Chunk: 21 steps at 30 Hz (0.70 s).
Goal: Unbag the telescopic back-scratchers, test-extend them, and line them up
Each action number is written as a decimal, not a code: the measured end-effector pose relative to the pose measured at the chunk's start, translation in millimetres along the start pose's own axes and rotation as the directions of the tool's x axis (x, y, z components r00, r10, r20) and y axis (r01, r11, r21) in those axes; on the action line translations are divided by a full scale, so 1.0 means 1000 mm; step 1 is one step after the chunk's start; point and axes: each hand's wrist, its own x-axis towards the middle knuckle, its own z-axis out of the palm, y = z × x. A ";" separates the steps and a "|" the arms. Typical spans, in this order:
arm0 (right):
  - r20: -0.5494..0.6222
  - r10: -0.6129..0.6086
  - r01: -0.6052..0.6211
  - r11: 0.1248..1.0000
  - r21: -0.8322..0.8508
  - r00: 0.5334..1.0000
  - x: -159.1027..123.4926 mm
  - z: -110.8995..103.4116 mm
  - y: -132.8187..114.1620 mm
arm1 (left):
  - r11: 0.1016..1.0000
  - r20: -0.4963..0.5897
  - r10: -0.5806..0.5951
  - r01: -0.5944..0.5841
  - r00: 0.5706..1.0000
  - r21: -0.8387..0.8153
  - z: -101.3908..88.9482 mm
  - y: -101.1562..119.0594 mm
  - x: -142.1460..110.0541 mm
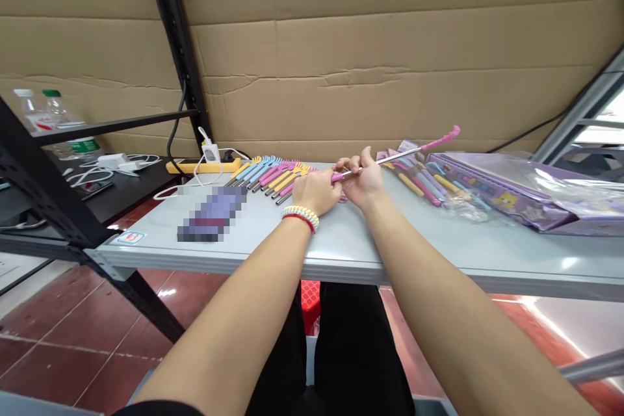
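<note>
A telescopic back scratcher (pixel 400 155) is drawn out to a long silver rod, its pink curved head slanting up to the right. My left hand (pixel 316 194), with a beaded bracelet at the wrist, is closed around its pink handle end. Palm turned up, my right hand (pixel 366 181) grips the rod with its fingers, just right of the left hand. Beside my left hand lies a row of shortened back scratchers (pixel 273 175) in yellow, blue and pink, heads toward the back wall. Right of my hands are several wrapped back scratchers (pixel 429 183) in clear bags.
A purple box (pixel 517 198) with clear plastic stands at the right of the grey table (pixel 439 247). At the left are a blurred-out phone-like object (pixel 212 214), a yellow power strip (pixel 202 168) and white cables. Cardboard (pixel 312 45) walls the back; a black post (pixel 178 32) rises left.
</note>
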 end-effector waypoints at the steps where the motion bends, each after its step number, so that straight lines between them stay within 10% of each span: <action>1: 0.005 0.000 0.000 1.000 0.002 1.000 0.001 -0.001 0.001 | 1.000 -0.004 -0.002 0.002 1.000 0.009 0.000 -0.001 0.000; 21: -0.134 0.038 0.003 0.957 0.290 0.990 -0.003 0.002 -0.015 | 0.993 -0.018 0.106 -0.107 0.994 -0.049 0.000 0.009 -0.002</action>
